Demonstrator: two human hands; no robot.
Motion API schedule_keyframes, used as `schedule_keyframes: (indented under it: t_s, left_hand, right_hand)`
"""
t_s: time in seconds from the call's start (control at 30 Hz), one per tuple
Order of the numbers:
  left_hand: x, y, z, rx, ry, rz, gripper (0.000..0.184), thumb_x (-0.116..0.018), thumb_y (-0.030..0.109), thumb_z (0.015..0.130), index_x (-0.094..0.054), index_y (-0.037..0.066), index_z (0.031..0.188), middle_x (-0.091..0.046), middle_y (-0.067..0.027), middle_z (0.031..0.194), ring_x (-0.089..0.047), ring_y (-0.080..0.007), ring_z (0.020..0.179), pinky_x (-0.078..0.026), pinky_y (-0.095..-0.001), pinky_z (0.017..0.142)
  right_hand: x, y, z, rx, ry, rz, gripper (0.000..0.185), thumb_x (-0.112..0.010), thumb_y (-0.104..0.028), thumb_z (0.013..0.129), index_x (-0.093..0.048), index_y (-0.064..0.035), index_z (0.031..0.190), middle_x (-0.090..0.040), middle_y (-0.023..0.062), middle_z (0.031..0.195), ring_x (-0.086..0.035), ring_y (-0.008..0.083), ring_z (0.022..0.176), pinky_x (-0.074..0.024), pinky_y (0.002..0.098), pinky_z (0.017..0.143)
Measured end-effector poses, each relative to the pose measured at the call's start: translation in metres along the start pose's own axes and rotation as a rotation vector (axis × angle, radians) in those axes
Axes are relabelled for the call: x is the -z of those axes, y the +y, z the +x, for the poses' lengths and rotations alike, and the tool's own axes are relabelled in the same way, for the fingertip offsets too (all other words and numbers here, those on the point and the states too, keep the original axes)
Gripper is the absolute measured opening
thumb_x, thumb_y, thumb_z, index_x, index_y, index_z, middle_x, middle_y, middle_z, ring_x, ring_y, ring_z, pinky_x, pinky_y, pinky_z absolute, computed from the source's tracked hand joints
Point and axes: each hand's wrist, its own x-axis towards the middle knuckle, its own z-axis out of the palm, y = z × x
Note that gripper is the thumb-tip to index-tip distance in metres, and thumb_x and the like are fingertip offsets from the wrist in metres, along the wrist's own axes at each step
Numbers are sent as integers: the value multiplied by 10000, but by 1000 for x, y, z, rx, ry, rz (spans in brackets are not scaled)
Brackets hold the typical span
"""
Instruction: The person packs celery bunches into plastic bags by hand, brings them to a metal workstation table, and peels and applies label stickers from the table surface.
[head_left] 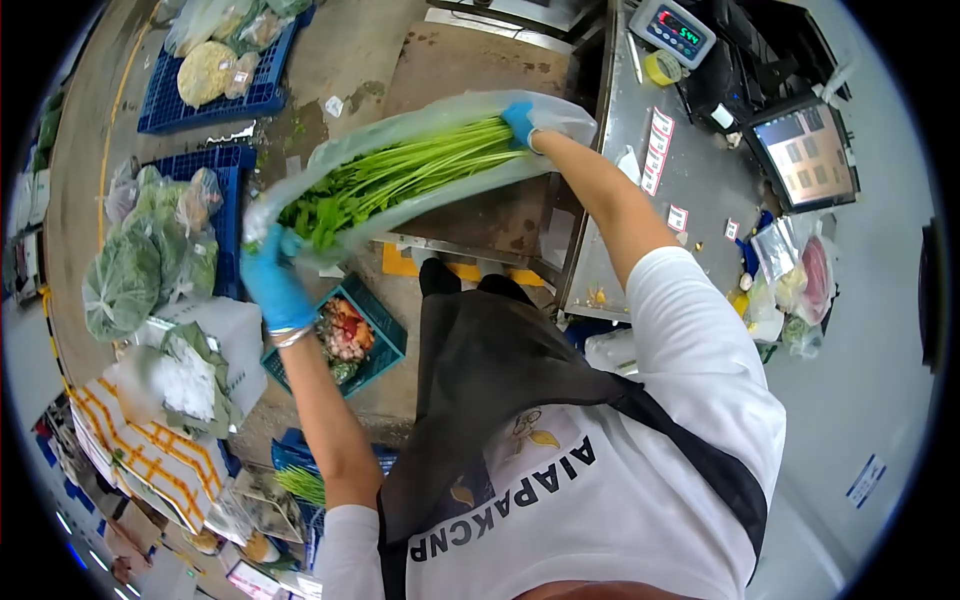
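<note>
A long clear plastic bag (450, 115) full of leafy green stalks (400, 175) hangs stretched between my two blue-gloved hands, above a brown stained platform (470, 70). My left hand (275, 275) grips the bag's end at the leafy side, fingers wrapped round it. Near the stalk ends, my right hand (522, 125) is closed on the bag's other end. The leaves point to the left and the pale stems to the right.
Blue pallets (265, 95) with bagged vegetables (125, 280) stand at the left. A green crate (385, 345) holds scraps below my left hand. On the right, a metal counter (635, 230) carries a scale display (672, 30), labels (655, 150), tape (662, 68) and a screen (803, 155).
</note>
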Motion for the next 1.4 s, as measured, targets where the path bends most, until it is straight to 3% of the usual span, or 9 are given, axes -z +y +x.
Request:
schedule_keyframes:
  t_s: [0.13,0.17,0.27,0.63,0.83,0.97,1.1,1.3,1.4]
  left_hand:
    - [-43,69,-9,-207,-127,-34,87,-569,46,894,-619,-20,925,-598,-60,738,-527,-123,658,-413,-259,648]
    - [-44,70,-5,-203,-114,1,91,-573,53,896,-620,-17,929,-603,-61,749,-530,-123,664,-415,-258,653]
    - [-43,67,8,-179,-72,105,103,-585,73,897,-624,-13,939,-615,-62,771,-538,-121,680,-421,-257,665]
    - [3,-14,0,-83,144,161,210,-652,120,868,-621,-19,1023,-657,-128,934,-614,-165,808,-485,-282,721]
    - [-70,-3,-66,-876,594,1018,526,-750,205,758,-524,-47,1160,-576,-191,1014,-564,-321,935,-441,-422,860]
    - [-125,-67,-97,-811,-381,915,519,-710,157,788,-516,3,1244,-537,-197,1240,-512,-358,1130,-414,-427,951]
    - [-176,-163,-29,-558,-586,1166,701,-643,269,834,-328,88,1433,-372,-222,1405,-460,-405,1170,-401,-451,986]
    - [-163,-266,21,-209,-687,1336,565,-646,297,808,-454,77,1292,-450,-187,1329,-466,-410,1171,-433,-475,955]
    - [-150,-286,24,-464,-666,1290,588,-654,304,796,-456,56,1291,-452,-190,1324,-481,-399,1158,-433,-477,952]
  right_hand:
    - [103,-26,-34,-17,-43,-17,337,-705,-370,752,-711,-148,1005,-667,105,1020,-614,296,956,-449,434,851]
    - [69,-15,-31,12,129,528,334,-689,-394,766,-701,-143,986,-657,111,1004,-604,304,966,-441,418,843]
    - [172,-30,-50,133,58,-69,345,-658,-406,800,-677,-110,975,-651,113,972,-593,330,971,-435,441,846]
    - [253,-72,-66,-4,-73,274,380,-578,-413,848,-668,-104,1051,-675,156,980,-638,355,916,-513,452,810]
    - [288,-72,-77,190,-45,286,407,-558,-190,822,-551,-104,1219,-652,156,1067,-625,368,942,-508,456,808]
    - [297,-88,-71,201,-13,267,344,-565,-170,817,-573,-91,1152,-649,160,1043,-626,365,922,-508,454,787]
    - [314,-98,-78,209,43,222,328,-582,-184,832,-566,-101,1149,-644,153,1045,-621,354,935,-505,440,807]
    - [409,-69,-136,324,325,11,332,-627,-135,826,-582,-125,1155,-646,125,1034,-634,326,913,-526,377,755]
    - [487,-42,-194,333,335,140,425,-619,-42,839,-560,-108,1254,-638,129,1098,-644,286,957,-515,324,817]
